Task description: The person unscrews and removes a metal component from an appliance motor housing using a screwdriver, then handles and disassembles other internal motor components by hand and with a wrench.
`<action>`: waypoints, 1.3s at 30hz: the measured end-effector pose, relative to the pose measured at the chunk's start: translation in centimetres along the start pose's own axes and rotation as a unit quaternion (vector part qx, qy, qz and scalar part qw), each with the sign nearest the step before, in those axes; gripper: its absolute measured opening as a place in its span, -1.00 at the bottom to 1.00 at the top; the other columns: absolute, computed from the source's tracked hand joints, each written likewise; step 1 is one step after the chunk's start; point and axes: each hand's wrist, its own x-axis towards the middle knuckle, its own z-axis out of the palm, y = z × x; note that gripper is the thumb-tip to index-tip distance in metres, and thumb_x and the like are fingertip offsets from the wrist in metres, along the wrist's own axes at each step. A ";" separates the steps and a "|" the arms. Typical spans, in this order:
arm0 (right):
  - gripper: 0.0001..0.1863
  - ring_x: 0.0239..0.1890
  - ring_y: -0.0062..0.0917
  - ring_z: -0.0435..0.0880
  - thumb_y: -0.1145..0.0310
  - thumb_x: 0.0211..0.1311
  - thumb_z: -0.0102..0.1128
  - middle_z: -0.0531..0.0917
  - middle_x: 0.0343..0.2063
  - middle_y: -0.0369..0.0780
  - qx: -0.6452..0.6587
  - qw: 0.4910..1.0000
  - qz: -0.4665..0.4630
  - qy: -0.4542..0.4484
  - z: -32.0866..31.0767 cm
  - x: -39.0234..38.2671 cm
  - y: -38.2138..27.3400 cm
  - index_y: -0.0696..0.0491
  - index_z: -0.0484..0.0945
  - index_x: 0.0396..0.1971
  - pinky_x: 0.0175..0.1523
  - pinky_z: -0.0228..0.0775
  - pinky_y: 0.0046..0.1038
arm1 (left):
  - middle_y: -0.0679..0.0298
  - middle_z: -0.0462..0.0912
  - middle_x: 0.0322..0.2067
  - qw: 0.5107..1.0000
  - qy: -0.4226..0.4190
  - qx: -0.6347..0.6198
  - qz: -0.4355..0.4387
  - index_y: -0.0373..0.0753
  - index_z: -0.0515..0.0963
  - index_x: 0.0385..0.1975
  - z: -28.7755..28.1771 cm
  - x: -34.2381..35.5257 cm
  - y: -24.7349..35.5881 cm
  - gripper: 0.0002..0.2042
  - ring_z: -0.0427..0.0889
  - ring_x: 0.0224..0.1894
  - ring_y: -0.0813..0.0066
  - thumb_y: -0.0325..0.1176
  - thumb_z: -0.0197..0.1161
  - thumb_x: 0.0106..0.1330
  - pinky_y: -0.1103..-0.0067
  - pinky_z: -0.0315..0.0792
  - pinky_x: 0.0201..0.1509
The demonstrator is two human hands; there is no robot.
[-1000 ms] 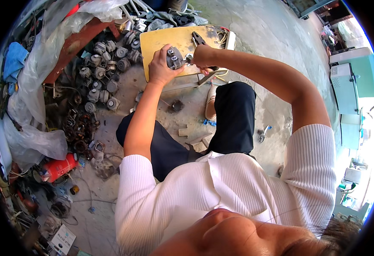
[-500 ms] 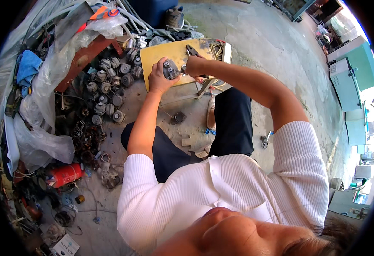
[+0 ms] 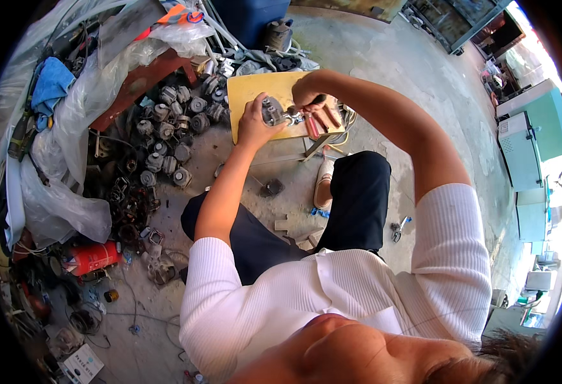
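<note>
My left hand [image 3: 255, 125] is wrapped round the side of a grey, round metal motor part [image 3: 272, 111] and holds it over the near part of a small yellow table [image 3: 245, 89]. My right hand [image 3: 308, 91] is closed on a dark-handled hand tool [image 3: 320, 99], mostly covered by the fingers. A shiny metal piece [image 3: 292, 116] shows between the motor part and my right hand; whether it belongs to the tool I cannot tell. Red-handled tools [image 3: 312, 126] lie at the table's near right edge, just below my right hand.
Left of the table, several small grey motors [image 3: 165, 131] are heaped on the floor beside clear plastic sheeting [image 3: 63, 217]. A red cylinder [image 3: 92, 258] lies farther down. Scissors-like tool [image 3: 397, 229] rests on the concrete by my knee. Pale cabinets [image 3: 518, 147] stand at the right.
My right hand has turned and lifted, its elbow higher, and the tool's dark handle now points right. Red-handled tools on the table are more visible. The whole view has shifted slightly.
</note>
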 end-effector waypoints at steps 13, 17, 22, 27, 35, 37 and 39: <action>-0.80 -0.66 -0.80 0.41 0.47 0.33 0.03 0.48 -0.60 -0.43 0.045 0.993 -0.082 -0.067 0.0 -3.0 0.3 -0.03 0.52 -0.09 -0.61 0.29 -0.70 | 0.08 0.49 0.08 0.997 -0.072 -0.023 0.015 0.03 0.25 0.31 -1.6 0.0 -1.5 -0.11 0.54 0.12 0.03 -0.15 0.60 -0.11 0.25 0.50 0.14; -0.80 -0.67 -0.72 0.43 0.49 0.33 -0.03 0.51 -0.61 -0.41 -0.133 0.988 -0.027 -0.067 -0.7 -1.7 -3.0 -0.03 0.54 -0.14 -0.54 0.36 -0.64 | 0.09 0.49 0.10 0.997 -0.077 -0.020 0.008 0.06 0.25 0.31 -1.9 0.0 -1.7 -0.09 0.54 0.13 0.04 -0.18 0.61 -0.13 0.27 0.49 0.17; -0.86 -0.61 -0.62 0.58 0.49 0.27 0.00 0.65 -0.54 -0.27 -0.149 0.969 0.149 -0.131 -2.9 1.7 -3.1 0.14 0.56 -0.42 -0.46 0.49 -0.53 | 0.10 0.49 0.09 0.995 -0.092 -0.023 0.016 0.06 0.25 0.31 -0.5 0.7 0.1 -0.09 0.55 0.13 0.06 -0.15 0.61 -0.13 0.27 0.49 0.15; -0.87 -0.51 -0.51 0.69 0.53 0.22 0.08 0.71 -0.47 -0.20 -0.292 0.950 0.084 0.073 -2.5 -2.4 -7.7 0.18 0.61 -0.45 -0.39 0.58 -0.41 | 0.11 0.51 0.05 0.997 -0.074 0.009 0.023 0.07 0.24 0.31 -1.2 0.1 -1.3 -0.09 0.56 0.10 0.07 -0.12 0.60 -0.12 0.26 0.49 0.13; -0.67 -0.54 -0.51 0.63 0.38 0.38 -0.04 0.65 -0.45 -0.17 -0.110 0.938 -0.157 0.290 -3.1 -3.4 0.1 0.22 0.56 0.00 -0.48 0.49 -0.43 | 0.04 0.41 0.11 0.995 -0.096 -0.008 -0.041 0.02 0.20 0.35 -1.5 -0.3 0.3 -0.09 0.48 0.17 0.01 -0.12 0.57 -0.07 0.26 0.42 0.23; -0.60 -0.56 -0.58 0.57 0.39 0.41 -0.05 0.62 -0.44 -0.23 0.012 0.923 -0.238 0.302 -1.6 -3.9 1.8 0.18 0.47 0.17 -0.49 0.45 -0.48 | 0.04 0.39 0.13 0.995 -0.101 -0.017 -0.010 0.01 0.19 0.36 -2.4 -0.2 -0.7 -0.07 0.44 0.20 0.00 -0.14 0.56 -0.06 0.25 0.39 0.27; -0.57 -0.55 -0.68 0.51 0.38 0.45 -0.05 0.59 -0.42 -0.30 0.180 0.907 -0.285 0.252 1.6 -4.8 3.2 0.16 0.40 0.26 -0.48 0.42 -0.56 | 0.04 0.38 0.15 0.995 -0.089 -0.013 0.043 0.01 0.17 0.38 -2.6 -0.4 -1.5 -0.06 0.41 0.23 -0.01 -0.15 0.56 -0.07 0.25 0.36 0.29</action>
